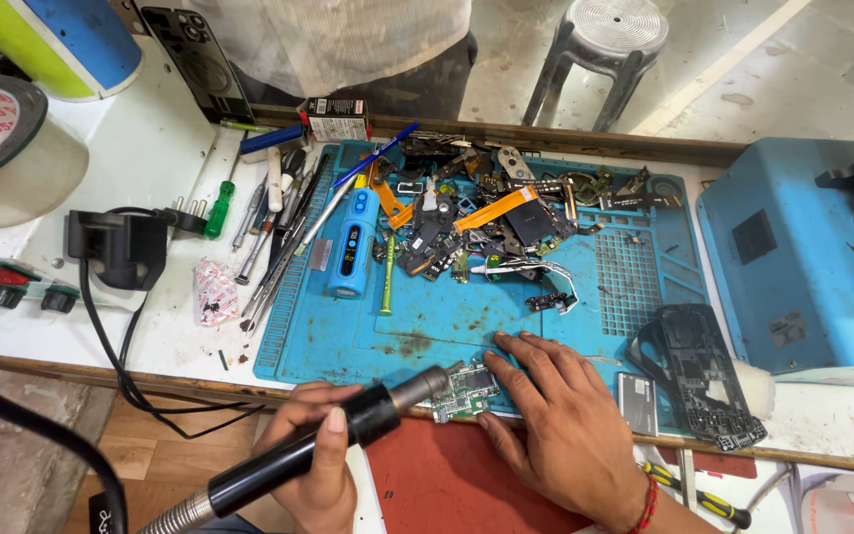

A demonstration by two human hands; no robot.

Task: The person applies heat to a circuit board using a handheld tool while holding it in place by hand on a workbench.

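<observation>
I see a white workbench (150,148) spanning the frame, carrying a blue mat (447,316) at center, tape roll (2,148) upper left, blue machine (793,267) right.

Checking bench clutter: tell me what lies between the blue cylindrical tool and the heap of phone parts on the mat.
In the head view, a slim green tool lies on the mat between the blue cylindrical tool and the heap of phone parts.

At the bottom of the frame we grip a black hot-air gun (298,455) in our left hand (313,465), nozzle touching a small circuit board (467,391); our right hand (560,415) rests flat beside it on the blue mat (427,321).
</observation>
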